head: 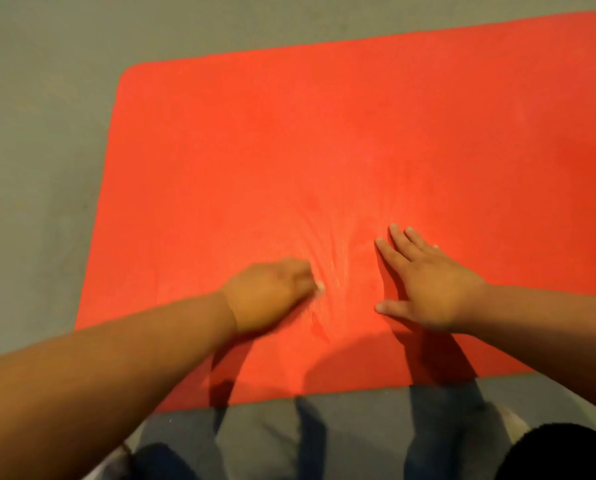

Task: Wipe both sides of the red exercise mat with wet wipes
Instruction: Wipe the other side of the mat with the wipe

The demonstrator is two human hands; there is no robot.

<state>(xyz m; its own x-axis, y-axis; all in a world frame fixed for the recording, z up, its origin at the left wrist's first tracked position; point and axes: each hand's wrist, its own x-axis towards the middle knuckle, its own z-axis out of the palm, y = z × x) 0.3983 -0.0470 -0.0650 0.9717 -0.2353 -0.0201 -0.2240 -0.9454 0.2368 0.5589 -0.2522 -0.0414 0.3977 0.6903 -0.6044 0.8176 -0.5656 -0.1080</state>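
Head view: red mat [324, 133] lies flat on the grey floor [40, 168], one face up. Its near edge is just ahead of the person's legs [438, 427]. The rounded far-left corner is in frame; the right end runs out of frame. Both grips are on the mat close to the near edge.

Right grip [431, 289]: fingers straight and spread, palm flat on the mat, holding nothing. Reads as the anchor.
Left grip [272, 292]: motion-blurred, fingers look curled under, pressing down just beside the right. The pale sliver [320, 286] at its fingertips could be a wet wipe or a nail. Can't tell, so can't tell what it's clamped on, if anything.

Risks, my read:
- Bunching. Creases [327, 258] fan out between the two grips, probably from the left pushing toward a pinned right. Push harder and the wipe skips the folds.
- Mat looks soft and thin. If the right lifts, the sheet likely slides along the floor with the stroke instead of getting scrubbed.
- If there's no wipe under the left, it's a dry rub and nothing gets cleaned. Worth checking.
- Coverage. No wet sheen is readable, so there's no telling which zones are done. The far edge and far-left corner are easy to miss from this low reach.
- Underside not done yet, as far as this shows. The flip needs both grips free, and a wipe dropped on the floor picks up grit and smears it back onto the mat.
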